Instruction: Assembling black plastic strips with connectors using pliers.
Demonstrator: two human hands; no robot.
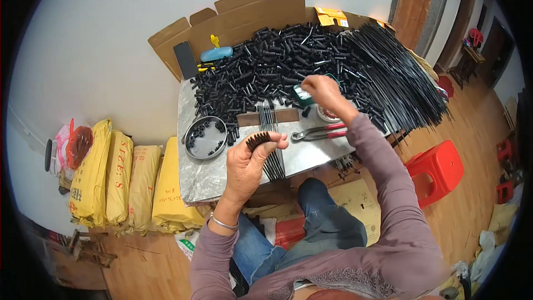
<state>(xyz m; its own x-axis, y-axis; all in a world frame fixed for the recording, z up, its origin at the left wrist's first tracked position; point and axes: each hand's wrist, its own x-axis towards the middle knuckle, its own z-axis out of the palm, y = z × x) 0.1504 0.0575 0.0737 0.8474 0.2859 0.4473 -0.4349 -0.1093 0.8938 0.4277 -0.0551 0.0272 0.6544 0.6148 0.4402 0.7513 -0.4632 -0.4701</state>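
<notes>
1. Against the wall on the floor, left of the counter [205,180], yellow sacks [119,180] stand side by side, with a red mesh bag [78,144] beyond them; they sit well apart from the hands and block nothing.
2. Near the counter's left edge a round metal dish [205,137] holds a few small black caps, placed just beside the left hand, probably to keep loose pieces from rolling.
3. The left hand [250,164] hovers over the counter's front edge, fingers clenched around a bundle of thin black rods [271,153]; the capped rod ends [257,140] fan out above the thumb, and the rest of the bundle hangs down across the counter front.
4. A brown wooden strip [266,116] lies across more rods on the counter, apparently holding them aligned.
5. Behind it, a big heap of short black tubes [272,69] fills the counter's back half, banked against folded cardboard [233,25] that seems to serve as a stop. A blue tool [216,54] lies at the back left.
6. The right hand [325,91] reaches over the heap, fingers closed on a small green box [302,95].
7. Red-handled pliers [319,132] lie under the right forearm.
8. Long black rods [400,78] overhang the right edge; a red stool [438,169] stands on the floor below.
</notes>
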